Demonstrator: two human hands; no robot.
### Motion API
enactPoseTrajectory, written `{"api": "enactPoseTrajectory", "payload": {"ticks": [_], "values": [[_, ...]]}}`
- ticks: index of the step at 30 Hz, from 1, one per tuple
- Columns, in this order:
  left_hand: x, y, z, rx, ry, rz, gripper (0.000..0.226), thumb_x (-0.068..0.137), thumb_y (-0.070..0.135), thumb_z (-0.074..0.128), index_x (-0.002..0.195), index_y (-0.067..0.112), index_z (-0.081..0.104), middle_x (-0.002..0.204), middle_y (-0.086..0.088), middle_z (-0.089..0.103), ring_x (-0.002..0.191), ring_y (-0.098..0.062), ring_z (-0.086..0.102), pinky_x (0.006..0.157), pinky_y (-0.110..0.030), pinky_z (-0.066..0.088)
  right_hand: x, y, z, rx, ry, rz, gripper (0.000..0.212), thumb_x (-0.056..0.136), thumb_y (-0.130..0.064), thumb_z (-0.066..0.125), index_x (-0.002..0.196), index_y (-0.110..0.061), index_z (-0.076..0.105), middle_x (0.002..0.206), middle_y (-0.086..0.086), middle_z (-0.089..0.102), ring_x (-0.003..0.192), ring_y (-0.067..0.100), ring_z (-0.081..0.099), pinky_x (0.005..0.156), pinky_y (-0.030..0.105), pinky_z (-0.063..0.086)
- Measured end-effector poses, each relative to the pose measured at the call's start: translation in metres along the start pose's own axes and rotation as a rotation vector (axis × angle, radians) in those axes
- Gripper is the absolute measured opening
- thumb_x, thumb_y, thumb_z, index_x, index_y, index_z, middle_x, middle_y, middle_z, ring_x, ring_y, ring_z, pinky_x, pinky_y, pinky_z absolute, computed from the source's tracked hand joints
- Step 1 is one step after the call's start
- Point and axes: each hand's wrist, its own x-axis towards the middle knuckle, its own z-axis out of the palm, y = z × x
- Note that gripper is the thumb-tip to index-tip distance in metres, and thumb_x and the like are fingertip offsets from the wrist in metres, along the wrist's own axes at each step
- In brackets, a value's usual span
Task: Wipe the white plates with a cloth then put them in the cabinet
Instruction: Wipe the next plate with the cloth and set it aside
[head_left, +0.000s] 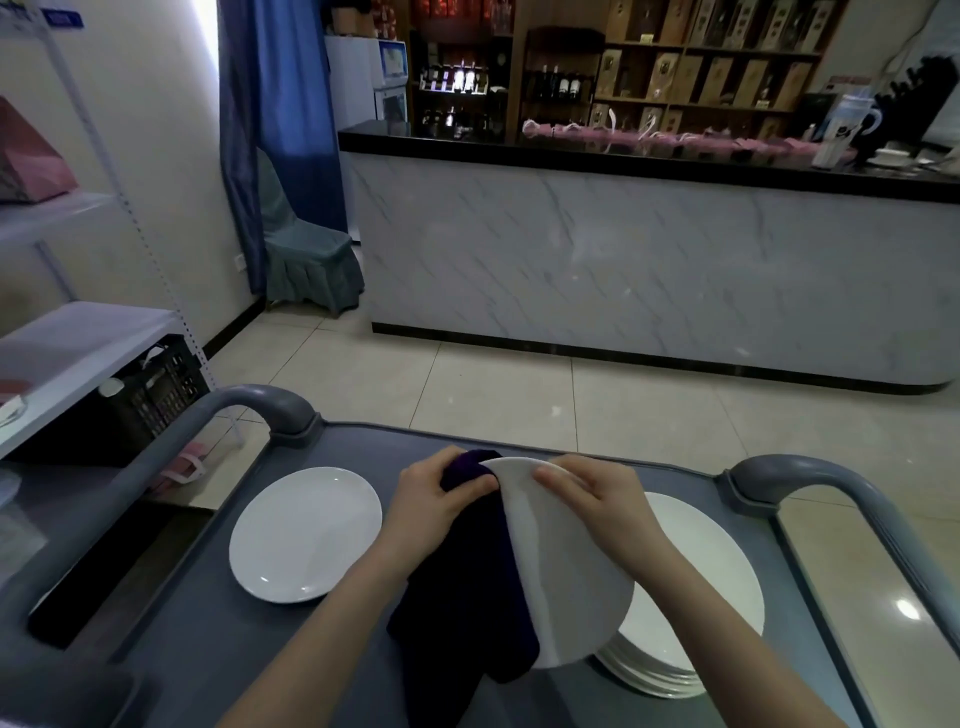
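Hands sit close together over the grey cart (208, 649): left hand (436, 499) clamps a dark cloth (467, 597) on the far rim of the tilted white plate (571, 582), right hand (587, 493) pinches that rim. Beside them, plate stack (717, 597) right, single plate (306, 535) left; open floor (519, 405), then counter (623, 260).

cloth (462, 597) hides (perhaps half) the plate (571, 582)

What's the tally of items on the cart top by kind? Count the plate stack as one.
White plate lying alone: 1
White plate held up: 1
Plate stack: 1 (plates in it too close to count)
Dark cloth: 1
Total: 4
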Motion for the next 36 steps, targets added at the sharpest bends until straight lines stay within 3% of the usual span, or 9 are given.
{"api": "enactPoseTrajectory", "payload": {"ticks": [3, 8, 11, 15, 19, 21, 25, 31, 36], "values": [[-0.002, -0.009, -0.003, -0.063, 0.149, -0.060, 0.007, 0.084, 0.031, 0.075, 0.087, 0.030, 0.069, 0.080, 0.014, 0.071, 0.072, -0.001, 0.064, 0.064, -0.016, 0.049, -0.009, 0.005, 0.007, 0.120, 0.188, 0.082, 0.024, 0.096, -0.033, 0.062, 0.076, -0.030, 0.074, 0.072, -0.009, 0.069, 0.067, 0.005, 0.058, 0.060, 0.015, 0.041], [-0.015, -0.028, 0.006, -0.403, 0.282, -0.359, 0.014, 0.090, 0.035, 0.068, 0.099, 0.024, 0.070, 0.093, 0.006, 0.075, 0.087, -0.011, 0.070, 0.075, -0.030, 0.056, -0.019, 0.005, 0.028, 0.498, 0.482, 0.362, 0.029, 0.097, -0.042, 0.056, 0.078, -0.026, 0.072, 0.071, -0.007, 0.066, 0.059, 0.002, 0.055, 0.055, 0.017, 0.047], [-0.019, -0.032, 0.005, -0.405, 0.305, -0.374, 0.015, 0.091, 0.033, 0.067, 0.099, 0.021, 0.070, 0.089, 0.009, 0.075, 0.085, -0.011, 0.070, 0.069, -0.024, 0.053, -0.016, 0.009, 0.021, 0.343, 0.342, 0.299, 0.023, 0.099, -0.038, 0.053, 0.086, -0.031, 0.071, 0.081, -0.015, 0.070, 0.071, 0.001, 0.060, 0.064, 0.024, 0.046], [-0.013, -0.022, -0.006, -0.209, 0.205, -0.179, 0.004, 0.088, 0.028, 0.071, 0.092, 0.027, 0.070, 0.086, 0.010, 0.073, 0.079, -0.006, 0.067, 0.069, -0.023, 0.051, -0.001, 0.015, -0.004, 0.071, 0.110, 0.103, 0.009, 0.093, -0.041, 0.063, 0.087, -0.037, 0.068, 0.083, -0.020, 0.070, 0.076, -0.002, 0.061, 0.064, 0.015, 0.045], [-0.004, -0.001, -0.003, 0.029, -0.048, 0.003, 0.012, 0.080, 0.027, 0.080, 0.088, 0.025, 0.071, 0.078, 0.007, 0.070, 0.074, -0.010, 0.062, 0.069, -0.021, 0.047, 0.012, 0.006, -0.003, -0.141, -0.214, -0.007, 0.017, 0.089, -0.057, 0.057, 0.080, -0.044, 0.065, 0.077, -0.024, 0.066, 0.073, -0.006, 0.058, 0.062, 0.012, 0.041], [-0.001, 0.003, 0.000, 0.054, -0.056, 0.003, 0.014, 0.078, 0.027, 0.081, 0.088, 0.022, 0.071, 0.077, 0.002, 0.069, 0.074, -0.016, 0.061, 0.070, -0.027, 0.047, 0.014, 0.008, 0.002, -0.158, -0.231, -0.032, 0.026, 0.094, -0.052, 0.055, 0.075, -0.036, 0.062, 0.067, -0.017, 0.060, 0.064, -0.004, 0.051, 0.058, 0.015, 0.037], [0.001, 0.000, -0.001, 0.008, 0.001, -0.014, 0.009, 0.082, 0.027, 0.078, 0.084, 0.027, 0.069, 0.072, 0.009, 0.067, 0.066, -0.006, 0.058, 0.064, -0.020, 0.045, 0.005, 0.013, 0.001, -0.010, -0.078, -0.007, 0.032, 0.096, -0.042, 0.060, 0.068, -0.025, 0.062, 0.060, -0.013, 0.054, 0.058, -0.001, 0.046, 0.055, 0.016, 0.033], [-0.014, -0.021, 0.005, -0.315, 0.270, -0.261, 0.010, 0.091, 0.033, 0.067, 0.098, 0.027, 0.069, 0.090, 0.013, 0.074, 0.082, -0.005, 0.069, 0.065, -0.017, 0.051, -0.013, 0.015, 0.016, 0.411, 0.434, 0.302, 0.042, 0.095, -0.041, 0.061, 0.071, -0.006, 0.060, 0.062, -0.005, 0.050, 0.056, 0.006, 0.043, 0.053, 0.018, 0.036], [-0.018, -0.029, 0.007, -0.306, 0.247, -0.301, 0.013, 0.090, 0.034, 0.068, 0.098, 0.024, 0.068, 0.089, 0.011, 0.074, 0.084, -0.011, 0.069, 0.068, -0.023, 0.050, -0.016, 0.017, 0.014, 0.315, 0.371, 0.260, 0.031, 0.097, -0.040, 0.057, 0.073, -0.025, 0.069, 0.065, -0.010, 0.063, 0.058, 0.002, 0.052, 0.053, 0.012, 0.041]]}}
